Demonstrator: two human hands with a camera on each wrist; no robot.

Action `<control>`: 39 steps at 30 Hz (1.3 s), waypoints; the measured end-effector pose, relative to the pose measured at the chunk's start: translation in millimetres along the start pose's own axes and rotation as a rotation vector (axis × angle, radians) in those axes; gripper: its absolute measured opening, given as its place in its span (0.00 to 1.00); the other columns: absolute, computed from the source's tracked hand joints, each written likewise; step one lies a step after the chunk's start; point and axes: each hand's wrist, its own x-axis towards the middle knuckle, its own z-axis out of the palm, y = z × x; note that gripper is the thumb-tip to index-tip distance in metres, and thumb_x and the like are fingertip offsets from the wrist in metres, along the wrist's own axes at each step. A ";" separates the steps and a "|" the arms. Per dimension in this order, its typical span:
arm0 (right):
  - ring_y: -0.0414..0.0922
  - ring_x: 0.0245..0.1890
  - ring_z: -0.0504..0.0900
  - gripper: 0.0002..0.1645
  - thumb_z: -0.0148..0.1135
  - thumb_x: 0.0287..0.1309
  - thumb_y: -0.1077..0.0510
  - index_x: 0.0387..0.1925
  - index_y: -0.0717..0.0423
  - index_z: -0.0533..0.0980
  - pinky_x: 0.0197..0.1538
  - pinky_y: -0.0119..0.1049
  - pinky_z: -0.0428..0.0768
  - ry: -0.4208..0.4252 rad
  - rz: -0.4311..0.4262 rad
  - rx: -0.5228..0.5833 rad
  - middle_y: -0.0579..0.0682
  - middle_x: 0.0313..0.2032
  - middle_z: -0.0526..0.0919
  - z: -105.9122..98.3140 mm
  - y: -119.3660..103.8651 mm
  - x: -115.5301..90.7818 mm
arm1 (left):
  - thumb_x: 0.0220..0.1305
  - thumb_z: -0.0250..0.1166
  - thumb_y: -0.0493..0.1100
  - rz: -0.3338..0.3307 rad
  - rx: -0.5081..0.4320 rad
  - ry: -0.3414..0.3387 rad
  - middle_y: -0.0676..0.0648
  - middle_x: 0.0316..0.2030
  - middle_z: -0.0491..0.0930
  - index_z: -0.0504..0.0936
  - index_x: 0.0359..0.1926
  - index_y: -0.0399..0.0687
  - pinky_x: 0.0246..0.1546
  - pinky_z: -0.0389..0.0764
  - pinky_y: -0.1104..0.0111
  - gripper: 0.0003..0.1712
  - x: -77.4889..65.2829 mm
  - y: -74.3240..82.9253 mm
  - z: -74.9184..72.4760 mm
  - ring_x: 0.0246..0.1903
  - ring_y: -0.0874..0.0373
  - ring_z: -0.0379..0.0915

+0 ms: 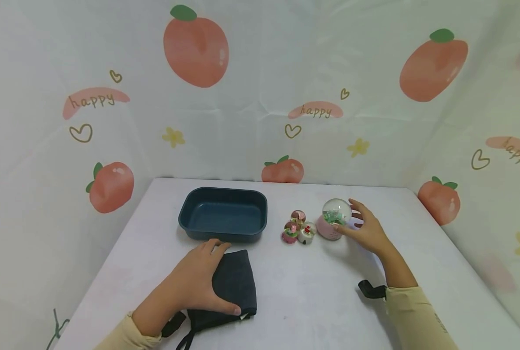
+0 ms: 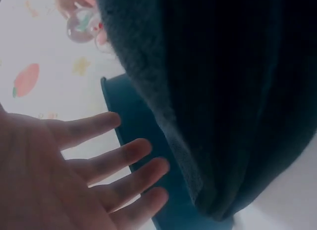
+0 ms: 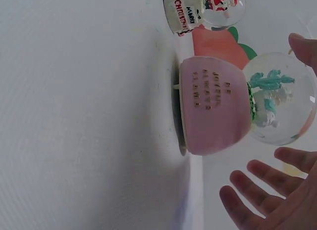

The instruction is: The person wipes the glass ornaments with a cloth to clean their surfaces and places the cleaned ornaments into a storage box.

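Note:
My left hand [image 1: 202,279] is spread around a dark cloth pouch [image 1: 235,282] with a cord at its near corner. In the left wrist view the fingers [image 2: 119,161] are straight and apart, with the pouch [image 2: 208,91] beside them. My right hand [image 1: 368,233] is by a large snow globe [image 1: 328,228] with a pink base, thumb in front and fingers on the far right side. The right wrist view shows this snow globe [image 3: 215,106] upright on the table between the thumb and the spread fingers [image 3: 262,185], which are not closed round it.
Behind the pouch stands a dark blue rectangular tray [image 1: 222,236]. Three small snow globes are grouped left of the large one, among them a white-based globe [image 1: 306,233]. A white table [image 1: 308,301] lies beneath, with a fruit-printed curtain [image 1: 251,97] behind.

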 end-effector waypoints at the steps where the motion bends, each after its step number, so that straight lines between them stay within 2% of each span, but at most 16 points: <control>1: 0.73 0.73 0.68 0.61 0.78 0.60 0.47 0.83 0.59 0.52 0.71 0.66 0.73 -0.005 0.004 -0.004 0.72 0.76 0.63 0.9 0.7 0.7 | 0.26 0.68 0.95 0.002 0.000 -0.012 0.37 0.74 0.67 0.65 0.79 0.46 0.70 0.72 0.39 0.86 -0.2 0.1 1.2 0.73 0.39 0.67; 10: 0.71 0.73 0.69 0.63 0.80 0.58 0.42 0.82 0.58 0.54 0.70 0.64 0.75 -0.034 0.059 0.003 0.69 0.77 0.63 7.1 3.1 4.0 | 0.24 0.71 0.94 0.003 0.000 -0.057 0.36 0.72 0.69 0.65 0.79 0.40 0.70 0.73 0.41 0.88 -0.3 -0.8 4.0 0.71 0.40 0.68; 16: 0.71 0.69 0.73 0.57 0.80 0.58 0.44 0.78 0.59 0.59 0.66 0.65 0.78 -0.046 0.070 0.003 0.69 0.72 0.69 11.3 9.2 6.5 | 0.23 0.71 0.94 0.016 0.016 -0.074 0.36 0.68 0.71 0.66 0.77 0.39 0.66 0.76 0.43 0.88 0.7 -1.9 10.0 0.64 0.41 0.70; 22: 0.72 0.69 0.74 0.54 0.80 0.57 0.45 0.74 0.62 0.62 0.65 0.67 0.77 -0.051 0.062 0.011 0.70 0.69 0.72 14.7 12.6 9.2 | 0.21 0.71 0.95 0.010 0.036 -0.081 0.37 0.67 0.71 0.66 0.77 0.39 0.65 0.76 0.43 0.89 2.1 -3.1 14.4 0.63 0.41 0.70; 32: 0.67 0.66 0.76 0.56 0.82 0.56 0.48 0.77 0.63 0.62 0.65 0.63 0.77 -0.071 0.057 0.050 0.67 0.68 0.76 18.4 12.5 12.0 | 0.19 0.71 0.95 0.025 0.096 -0.084 0.36 0.64 0.73 0.68 0.75 0.35 0.62 0.79 0.46 0.91 5.3 0.3 19.5 0.60 0.42 0.72; 39: 0.70 0.68 0.75 0.56 0.82 0.54 0.48 0.76 0.64 0.64 0.68 0.67 0.75 -0.108 0.084 0.059 0.69 0.69 0.75 18.3 10.5 13.4 | 0.19 0.75 0.92 0.001 0.102 -0.105 0.35 0.65 0.73 0.69 0.74 0.34 0.59 0.81 0.43 0.88 8.0 6.1 20.4 0.61 0.41 0.72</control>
